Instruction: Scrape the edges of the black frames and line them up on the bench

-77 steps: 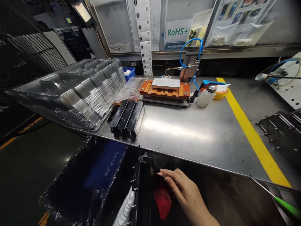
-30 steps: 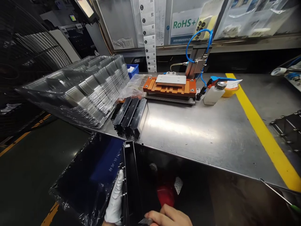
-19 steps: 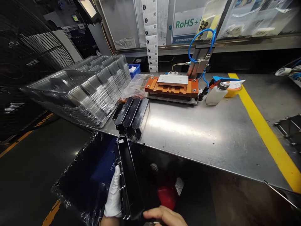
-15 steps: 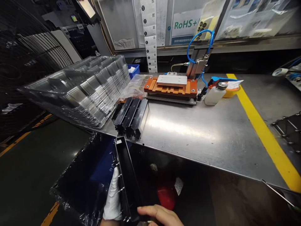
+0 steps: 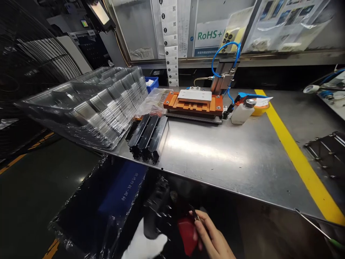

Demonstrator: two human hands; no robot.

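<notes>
Stainless-steel workbench (image 5: 210, 151): glare on top. Grey panelled wall (image 5: 134, 23) behind it; green floor (image 5: 24, 194), yellow-lined, left of it; lit lamp (image 5: 100, 13) beyond its far-left corner.

I count two hands, a white-gloved left hand (image 5: 145, 242) and a bare right hand (image 5: 211, 233), with one blurred black plastic piece (image 5: 157, 203) in the left and one slim tool (image 5: 196, 214) in the right. One grey metal surface (image 5: 202, 147) carries three long black plastic bars (image 5: 147, 135); I can't tell whether the dark shape (image 5: 131, 132) beside them makes a fourth. I see one stack of clear plastic trays (image 5: 104, 108), its layers too many to number, one small blue plastic bin (image 5: 154, 85), one orange metal fixture (image 5: 173, 103), one white bottle with a metal cap (image 5: 240, 114), one yellow bowl (image 5: 260, 111), one yellow stripe (image 5: 293, 154), one green-handled tool (image 5: 336, 243) and one red object (image 5: 187, 232).
</notes>
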